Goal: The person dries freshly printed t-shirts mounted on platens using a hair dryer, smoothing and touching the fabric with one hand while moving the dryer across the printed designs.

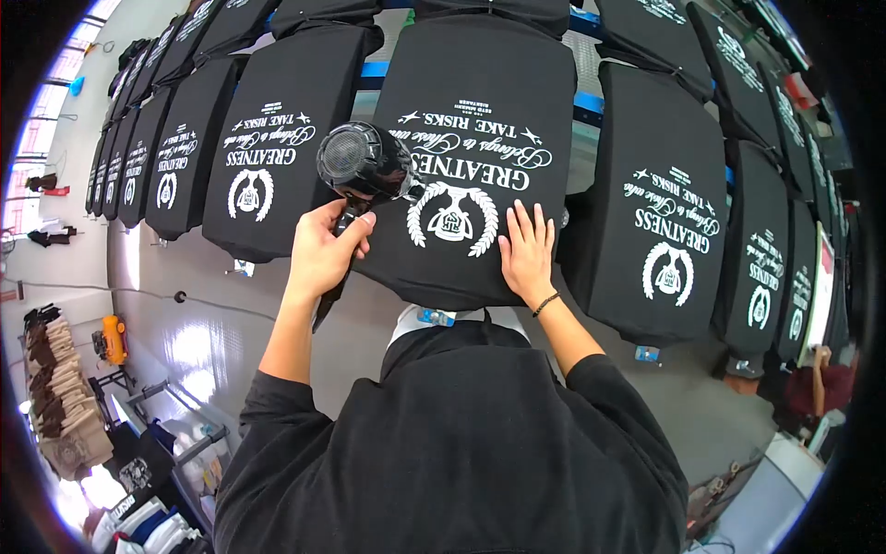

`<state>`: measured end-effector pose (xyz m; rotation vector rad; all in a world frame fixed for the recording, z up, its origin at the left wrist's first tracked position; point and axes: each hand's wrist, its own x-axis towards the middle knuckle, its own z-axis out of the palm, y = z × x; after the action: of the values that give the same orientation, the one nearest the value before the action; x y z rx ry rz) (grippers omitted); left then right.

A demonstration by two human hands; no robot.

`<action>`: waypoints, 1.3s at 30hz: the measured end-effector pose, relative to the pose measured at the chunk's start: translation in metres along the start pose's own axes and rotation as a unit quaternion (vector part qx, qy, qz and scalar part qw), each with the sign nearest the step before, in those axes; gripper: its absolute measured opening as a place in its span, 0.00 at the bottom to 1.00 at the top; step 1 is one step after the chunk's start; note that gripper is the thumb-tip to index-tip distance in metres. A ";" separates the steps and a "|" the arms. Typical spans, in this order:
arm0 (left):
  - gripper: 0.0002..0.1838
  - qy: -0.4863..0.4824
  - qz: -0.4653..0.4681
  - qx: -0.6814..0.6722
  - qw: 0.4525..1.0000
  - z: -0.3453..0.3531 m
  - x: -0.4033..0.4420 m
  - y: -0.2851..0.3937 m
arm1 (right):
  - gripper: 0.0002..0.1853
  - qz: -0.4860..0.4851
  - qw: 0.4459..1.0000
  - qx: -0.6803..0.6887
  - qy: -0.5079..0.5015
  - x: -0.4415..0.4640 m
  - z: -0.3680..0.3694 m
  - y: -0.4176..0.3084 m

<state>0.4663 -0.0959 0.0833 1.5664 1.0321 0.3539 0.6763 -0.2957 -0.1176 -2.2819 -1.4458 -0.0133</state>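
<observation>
My left hand is wrapped round the handle of a black hair dryer, its round rear grille facing up. The dryer's nozzle end points right, over the white print of a black T-shirt stretched on a printing board. My right hand lies flat on the same shirt, fingers stretched out, just right of the printed laurel wreath. White lettering above the wreath reads upside down from here, and the dryer hides part of it.
More boards with printed black shirts stand in rows to the left and right. Blue rails show between them. Folded garments and an orange machine are at lower left. Another person is at far right.
</observation>
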 end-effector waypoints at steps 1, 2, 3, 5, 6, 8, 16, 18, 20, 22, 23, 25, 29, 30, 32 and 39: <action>0.10 0.003 -0.005 -0.003 1.000 0.003 -0.001 0.001 | 0.26 -0.005 1.000 0.001 -0.003 0.000 -0.003 0.004; 0.09 0.006 -0.011 -0.006 1.000 0.006 -0.003 0.001 | 0.26 -0.010 1.000 0.003 -0.007 -0.001 -0.005 0.008; 0.09 0.013 0.000 -0.016 1.000 0.010 -0.004 -0.001 | 0.26 -0.014 1.000 0.007 -0.010 -0.002 -0.007 0.011; 0.09 0.032 -0.012 -0.009 0.999 0.012 -0.014 -0.002 | 0.26 -0.036 0.999 0.003 -0.016 0.000 -0.009 0.019; 0.09 0.044 -0.021 -0.003 0.999 0.011 -0.019 -0.002 | 0.26 -0.040 0.999 0.007 -0.016 0.000 -0.010 0.023; 0.09 0.058 -0.031 0.000 0.998 0.009 -0.032 -0.006 | 0.26 -0.044 0.999 0.011 -0.029 0.001 -0.011 0.028; 0.10 0.094 -0.053 -0.035 0.994 0.022 -0.068 -0.011 | 0.26 -0.081 0.996 0.016 -0.027 0.003 -0.016 0.040; 0.10 0.102 -0.031 -0.030 0.994 0.028 -0.054 -0.007 | 0.26 -0.085 0.996 0.017 -0.026 0.003 -0.018 0.040; 0.09 0.090 0.003 -0.022 0.996 0.036 -0.037 -0.001 | 0.26 -0.084 0.996 0.013 -0.018 0.003 -0.021 0.042; 0.09 0.069 0.010 -0.024 0.997 0.048 -0.024 0.010 | 0.25 -0.077 0.997 0.020 -0.015 0.000 -0.025 0.044; 0.09 0.047 0.011 -0.016 0.999 0.055 -0.021 0.014 | 0.25 -0.071 0.997 0.025 -0.011 -0.001 -0.027 0.045; 0.09 0.020 0.005 -0.005 1.000 0.068 -0.019 0.020 | 0.24 -0.061 0.998 0.024 -0.006 -0.006 -0.031 0.048; 0.09 -0.026 -0.003 -0.003 1.000 0.086 -0.020 0.023 | 0.24 -0.042 0.999 0.007 0.006 -0.015 -0.043 0.051; 0.10 -0.034 0.000 -0.020 0.999 0.089 -0.021 0.024 | 0.24 -0.035 0.999 0.006 0.008 -0.017 -0.046 0.051; 0.10 -0.043 0.000 -0.021 0.999 0.092 -0.026 0.022 | 0.23 -0.030 0.999 0.011 0.015 -0.019 -0.051 0.052; 0.10 -0.046 -0.021 -0.014 0.999 0.088 -0.058 0.010 | 0.23 -0.021 1.000 0.007 0.019 -0.025 -0.047 0.060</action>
<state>0.5008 -0.1964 0.0851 1.5189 0.9842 0.2638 0.7277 -0.3557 -0.1018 -2.2277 -1.4686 -0.0584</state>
